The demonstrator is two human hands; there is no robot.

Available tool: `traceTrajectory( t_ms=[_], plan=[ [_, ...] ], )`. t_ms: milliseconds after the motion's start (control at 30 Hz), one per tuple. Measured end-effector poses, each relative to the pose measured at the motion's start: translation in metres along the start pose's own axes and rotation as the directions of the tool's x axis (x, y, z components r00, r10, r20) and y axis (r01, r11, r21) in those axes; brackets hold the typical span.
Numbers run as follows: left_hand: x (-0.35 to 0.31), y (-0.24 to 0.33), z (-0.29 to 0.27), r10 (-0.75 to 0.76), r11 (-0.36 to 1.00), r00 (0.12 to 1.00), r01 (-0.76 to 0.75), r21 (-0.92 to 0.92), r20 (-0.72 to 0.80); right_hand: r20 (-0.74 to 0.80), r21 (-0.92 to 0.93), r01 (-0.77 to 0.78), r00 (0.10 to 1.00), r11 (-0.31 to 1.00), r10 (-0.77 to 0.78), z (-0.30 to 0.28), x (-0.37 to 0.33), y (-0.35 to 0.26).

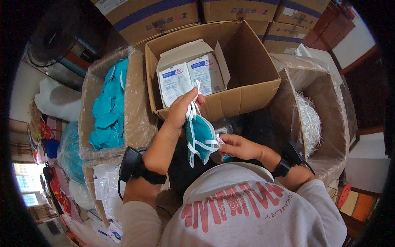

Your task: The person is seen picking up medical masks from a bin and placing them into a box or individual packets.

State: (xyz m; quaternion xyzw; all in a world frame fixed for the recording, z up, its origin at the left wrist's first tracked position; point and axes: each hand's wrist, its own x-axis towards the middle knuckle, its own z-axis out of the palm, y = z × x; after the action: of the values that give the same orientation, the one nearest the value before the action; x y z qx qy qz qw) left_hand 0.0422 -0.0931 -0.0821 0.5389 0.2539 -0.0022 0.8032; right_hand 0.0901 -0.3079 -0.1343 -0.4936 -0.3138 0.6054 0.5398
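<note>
Teal mask [200, 133], one: I see it near-side of the open carton [240, 100]. Left hand [181, 108]: grip closed on white straps [190, 112]. Right hand [240, 147]: grip pinching the mask's right edge. Risk: straps may tangle if either slackens.

The premises appear to be a small packing workshop or storeroom. Evidence noted: closed brown cartons [158, 17] stacked at the rear; an open carton [257, 66] containing a white box [223, 68] of printed packets [175, 82]; a plastic-lined carton [138, 96] at left filled with teal masks [106, 106]; a second lined carton [330, 107] at right holding white strands [309, 123]; a bright window [27, 181] at far left.
</note>
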Motion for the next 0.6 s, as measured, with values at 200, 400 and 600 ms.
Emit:
traceTrajectory(
  t_ms=[200, 400, 600],
  plan=[
    [-0.004, 0.015, -0.022, 0.129, 0.992, 0.975, -0.124, 0.039, -0.18, 0.009, -0.29, 0.018, 1.0, 0.957, -0.016, -0.006, -0.014, -0.002],
    [0.002, 0.018, -0.055, 0.336, 0.941, 0.827, -0.313, 0.128, -0.451, -0.136, -0.12, 0.034, 0.989, 0.992, -0.05, -0.012, -0.015, -0.009],
    [-0.02, 0.041, -0.078, 0.74, 0.512, 0.599, -0.208, 0.833, -0.305, -0.109, 0.264, -0.109, 0.984, 0.958, 0.142, -0.019, -0.02, -0.031]
  ],
)
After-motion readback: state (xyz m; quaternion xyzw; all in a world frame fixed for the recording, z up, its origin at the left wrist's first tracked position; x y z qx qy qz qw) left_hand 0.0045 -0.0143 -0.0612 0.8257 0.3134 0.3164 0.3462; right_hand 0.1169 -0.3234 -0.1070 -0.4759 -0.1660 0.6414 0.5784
